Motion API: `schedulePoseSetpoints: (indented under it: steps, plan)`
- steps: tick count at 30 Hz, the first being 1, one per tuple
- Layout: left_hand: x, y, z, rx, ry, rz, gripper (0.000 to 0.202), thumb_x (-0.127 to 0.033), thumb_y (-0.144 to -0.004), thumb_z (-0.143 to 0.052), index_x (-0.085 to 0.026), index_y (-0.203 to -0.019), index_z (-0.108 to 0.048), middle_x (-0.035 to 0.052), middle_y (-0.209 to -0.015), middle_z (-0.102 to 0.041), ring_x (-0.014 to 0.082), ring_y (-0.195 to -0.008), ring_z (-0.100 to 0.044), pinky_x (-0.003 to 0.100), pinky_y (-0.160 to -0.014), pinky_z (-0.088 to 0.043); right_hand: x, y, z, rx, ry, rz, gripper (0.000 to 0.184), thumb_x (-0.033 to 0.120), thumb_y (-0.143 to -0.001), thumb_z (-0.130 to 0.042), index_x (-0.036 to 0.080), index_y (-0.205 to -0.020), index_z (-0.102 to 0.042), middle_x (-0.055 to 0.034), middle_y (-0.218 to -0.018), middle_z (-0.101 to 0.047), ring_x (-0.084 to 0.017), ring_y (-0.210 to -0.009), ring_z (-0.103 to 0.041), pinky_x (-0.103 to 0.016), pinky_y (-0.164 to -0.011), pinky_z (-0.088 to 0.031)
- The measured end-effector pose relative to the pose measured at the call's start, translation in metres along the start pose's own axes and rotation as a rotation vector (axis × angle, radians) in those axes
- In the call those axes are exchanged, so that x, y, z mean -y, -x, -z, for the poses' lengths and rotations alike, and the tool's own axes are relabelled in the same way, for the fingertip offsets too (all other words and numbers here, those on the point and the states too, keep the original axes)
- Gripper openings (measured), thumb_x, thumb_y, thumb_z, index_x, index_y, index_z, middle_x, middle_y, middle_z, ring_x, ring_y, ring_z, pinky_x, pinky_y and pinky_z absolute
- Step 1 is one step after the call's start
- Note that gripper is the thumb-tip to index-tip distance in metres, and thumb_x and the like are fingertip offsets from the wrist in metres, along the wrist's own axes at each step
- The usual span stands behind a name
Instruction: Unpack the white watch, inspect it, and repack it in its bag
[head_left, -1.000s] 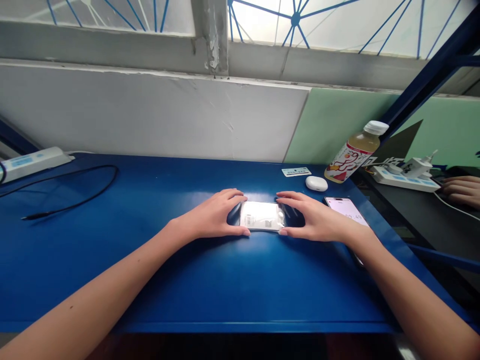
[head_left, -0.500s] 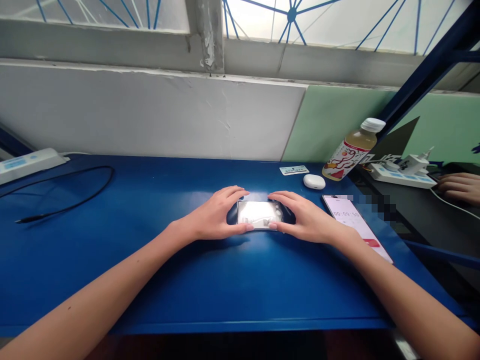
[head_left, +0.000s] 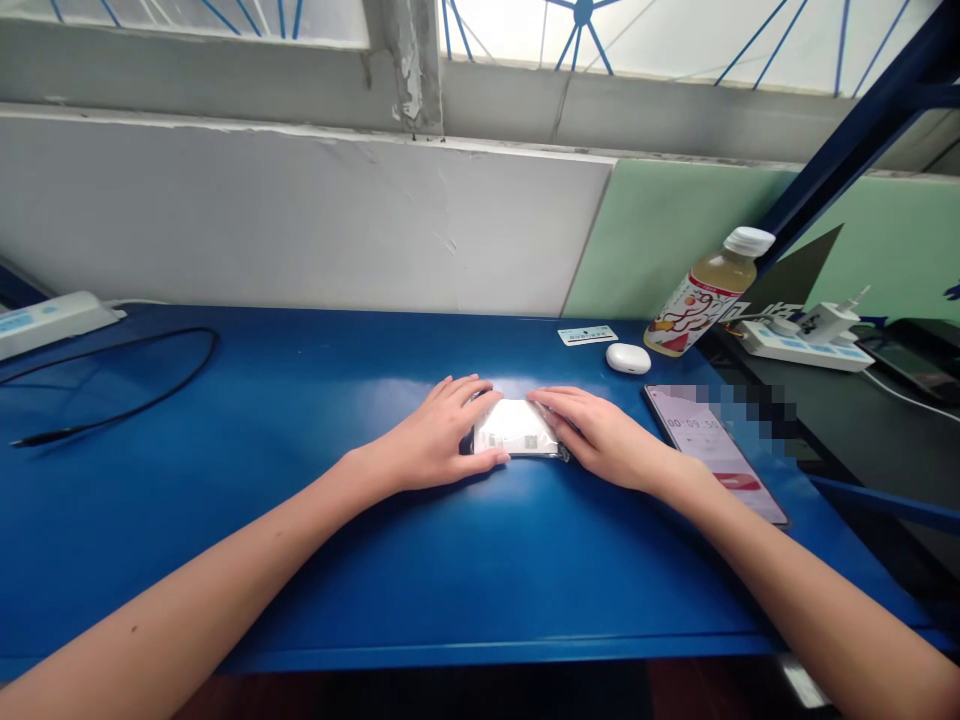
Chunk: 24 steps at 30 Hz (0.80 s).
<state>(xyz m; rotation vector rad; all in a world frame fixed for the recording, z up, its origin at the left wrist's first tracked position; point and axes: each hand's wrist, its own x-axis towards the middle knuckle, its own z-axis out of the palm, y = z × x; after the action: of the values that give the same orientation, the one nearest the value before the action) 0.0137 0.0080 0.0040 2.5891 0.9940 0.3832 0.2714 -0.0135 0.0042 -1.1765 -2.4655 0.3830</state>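
White packet (head_left: 506, 425), square code (head_left: 531, 441); phone (head_left: 701, 440) reads 00:09:50.

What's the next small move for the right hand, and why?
I'd probably pinch the crinkled clear film at the right end of the white packet: the right hand sits beside it, while the left hand seems to grip the opposite end.

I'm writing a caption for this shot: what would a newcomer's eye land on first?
Most likely the shiny white packet, between the person's left hand and right hand at the middle of the blue table. Next might come the white-capped bottle, near the table's far right corner, and the phone with its lit screen, to the right of the right hand.
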Motion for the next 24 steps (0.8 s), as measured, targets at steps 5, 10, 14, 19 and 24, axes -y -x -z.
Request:
schedulePoseSetpoints:
  steps: [5,10,14,19,24]
  plan:
    - [-0.001,-0.001,0.001,0.031,-0.016,0.001,0.063,-0.055,-0.091,-0.058,-0.020,-0.141,-0.046,0.0190,-0.149,-0.043,0.0388,-0.142,-0.033,0.060,-0.114,-0.026,-0.001,0.000,0.005,0.073,-0.038,-0.001,0.043,0.015,-0.097,-0.038,0.021,-0.136,-0.053,-0.0115,-0.135,-0.063,-0.029,-0.120,-0.062,-0.048,-0.098,-0.052]
    - [0.001,0.000,0.001,0.024,0.005,-0.022,0.059,-0.055,-0.091,-0.058,-0.022,-0.139,-0.049,0.0177,-0.150,-0.043,0.0389,-0.142,-0.033,0.061,-0.114,-0.025,-0.005,0.001,0.010,0.104,-0.108,-0.059,0.046,0.014,-0.097,-0.037,0.024,-0.138,-0.054,-0.0079,-0.131,-0.067,-0.029,-0.119,-0.064,-0.046,-0.096,-0.053]
    - [0.002,0.000,0.003,0.007,0.019,-0.020,0.060,-0.052,-0.089,-0.060,-0.019,-0.138,-0.051,0.0185,-0.148,-0.046,0.0394,-0.141,-0.036,0.061,-0.114,-0.027,-0.008,0.003,0.011,0.065,-0.111,-0.017,0.042,0.018,-0.098,-0.039,0.025,-0.135,-0.058,-0.0072,-0.136,-0.064,-0.028,-0.125,-0.059,-0.047,-0.104,-0.049]
    - [0.003,0.000,0.005,-0.012,-0.012,-0.003,0.060,-0.045,-0.086,-0.062,-0.012,-0.135,-0.050,0.0207,-0.141,-0.053,0.0377,-0.136,-0.043,0.052,-0.111,-0.037,-0.016,0.004,0.016,-0.035,0.091,0.054,0.031,0.017,-0.092,-0.048,0.024,-0.110,-0.072,-0.0103,-0.131,-0.064,-0.030,-0.119,-0.059,-0.049,-0.099,-0.052]
    - [0.005,0.000,0.005,-0.041,-0.047,-0.025,0.058,-0.043,-0.087,-0.060,-0.011,-0.134,-0.050,0.0209,-0.139,-0.054,0.0367,-0.134,-0.045,0.050,-0.109,-0.039,-0.017,0.003,0.023,-0.083,0.224,-0.018,0.028,0.023,-0.092,-0.049,0.021,-0.110,-0.071,-0.0133,-0.117,-0.068,-0.033,-0.110,-0.061,-0.053,-0.095,-0.051]
